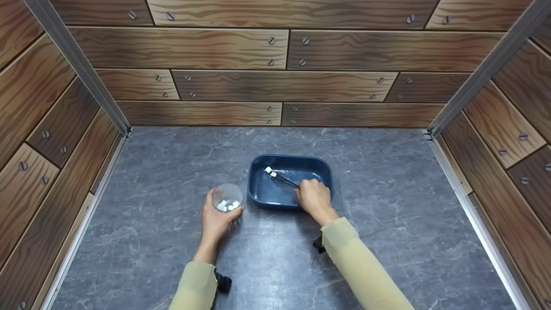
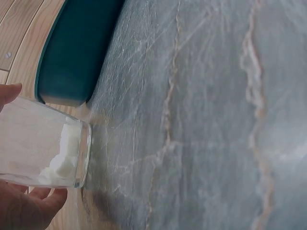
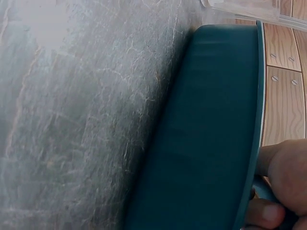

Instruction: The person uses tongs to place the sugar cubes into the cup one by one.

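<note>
My left hand [image 1: 216, 223] grips a clear cup [image 1: 228, 191], thumb on one side and fingers on the other. Several small white cubes [image 2: 65, 155] lie at the bottom of the cup. Just to its right stands a dark blue rectangular tray [image 1: 269, 193]. Over the tray, my right hand [image 1: 314, 198] holds slim dark tongs [image 1: 286, 180] that point to the far left. One white cube [image 1: 273, 174] is at the tongs' tips; whether they pinch it I cannot tell. Another white cube [image 1: 268, 169] is just beyond it in the tray.
The grey marbled surface [image 1: 400, 193] spreads around the tray and cup. Wood-patterned panels [image 1: 232, 84] wall in the back and both sides, with metal strips [image 1: 478, 232] along the edges.
</note>
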`<state>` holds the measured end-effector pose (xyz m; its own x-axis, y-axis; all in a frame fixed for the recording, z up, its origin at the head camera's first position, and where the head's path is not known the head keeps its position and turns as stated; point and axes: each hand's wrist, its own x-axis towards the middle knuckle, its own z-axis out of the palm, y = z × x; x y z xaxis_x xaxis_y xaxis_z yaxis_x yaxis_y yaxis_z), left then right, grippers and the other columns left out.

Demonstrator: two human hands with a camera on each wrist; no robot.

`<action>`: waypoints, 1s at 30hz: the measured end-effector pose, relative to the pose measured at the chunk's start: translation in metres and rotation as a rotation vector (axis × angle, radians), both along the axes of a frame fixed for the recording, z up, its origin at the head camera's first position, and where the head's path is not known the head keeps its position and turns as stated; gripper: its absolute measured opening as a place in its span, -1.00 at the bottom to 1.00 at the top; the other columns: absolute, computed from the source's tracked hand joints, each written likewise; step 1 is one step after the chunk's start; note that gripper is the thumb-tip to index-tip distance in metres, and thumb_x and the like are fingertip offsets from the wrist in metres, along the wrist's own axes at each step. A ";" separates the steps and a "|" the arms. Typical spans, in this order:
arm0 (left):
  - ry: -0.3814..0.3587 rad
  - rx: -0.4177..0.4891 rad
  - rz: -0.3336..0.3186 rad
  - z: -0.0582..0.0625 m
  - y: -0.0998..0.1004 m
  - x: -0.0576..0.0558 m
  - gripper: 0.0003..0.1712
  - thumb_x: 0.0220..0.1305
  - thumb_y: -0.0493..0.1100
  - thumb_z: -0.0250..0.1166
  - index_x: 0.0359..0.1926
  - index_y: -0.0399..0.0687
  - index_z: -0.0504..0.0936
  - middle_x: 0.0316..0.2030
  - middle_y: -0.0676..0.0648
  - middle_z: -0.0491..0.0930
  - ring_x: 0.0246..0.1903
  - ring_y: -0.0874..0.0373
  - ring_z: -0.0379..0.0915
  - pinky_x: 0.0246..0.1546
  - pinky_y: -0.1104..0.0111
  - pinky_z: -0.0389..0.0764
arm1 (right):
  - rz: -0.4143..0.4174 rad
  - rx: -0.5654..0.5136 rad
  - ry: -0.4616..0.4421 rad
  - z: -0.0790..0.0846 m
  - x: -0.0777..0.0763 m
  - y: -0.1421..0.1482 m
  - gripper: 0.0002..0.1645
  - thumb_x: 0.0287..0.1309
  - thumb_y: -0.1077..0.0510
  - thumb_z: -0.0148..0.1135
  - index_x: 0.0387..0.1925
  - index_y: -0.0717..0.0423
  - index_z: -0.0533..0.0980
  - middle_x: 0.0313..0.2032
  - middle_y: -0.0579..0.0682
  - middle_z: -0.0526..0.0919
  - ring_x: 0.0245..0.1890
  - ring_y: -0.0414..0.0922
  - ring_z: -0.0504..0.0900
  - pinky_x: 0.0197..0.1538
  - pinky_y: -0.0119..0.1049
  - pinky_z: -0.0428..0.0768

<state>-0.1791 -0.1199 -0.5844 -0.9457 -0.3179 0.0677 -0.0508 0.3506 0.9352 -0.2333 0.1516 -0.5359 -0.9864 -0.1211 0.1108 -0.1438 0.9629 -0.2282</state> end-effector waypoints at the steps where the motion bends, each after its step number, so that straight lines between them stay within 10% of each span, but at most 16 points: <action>1: 0.003 0.002 0.001 0.000 0.000 0.000 0.13 -0.28 -0.08 0.67 0.35 -0.24 0.30 0.19 -0.34 0.45 0.15 -0.22 0.40 0.17 0.04 0.42 | 0.000 0.000 -0.002 0.000 0.000 0.001 -0.69 0.23 0.03 0.30 -0.52 0.15 0.65 -0.45 0.17 0.69 -0.44 0.20 0.67 -0.43 0.11 0.61; 30: -0.033 -0.032 0.004 0.000 -0.001 0.000 0.17 -0.27 -0.03 0.66 0.38 -0.24 0.27 0.21 -0.36 0.43 0.16 -0.24 0.39 0.16 0.01 0.42 | 0.043 -0.111 0.061 0.022 0.024 0.004 -0.72 0.25 0.04 0.31 -0.55 0.03 0.65 -0.60 -0.01 0.61 -0.57 0.05 0.60 -0.51 0.03 0.54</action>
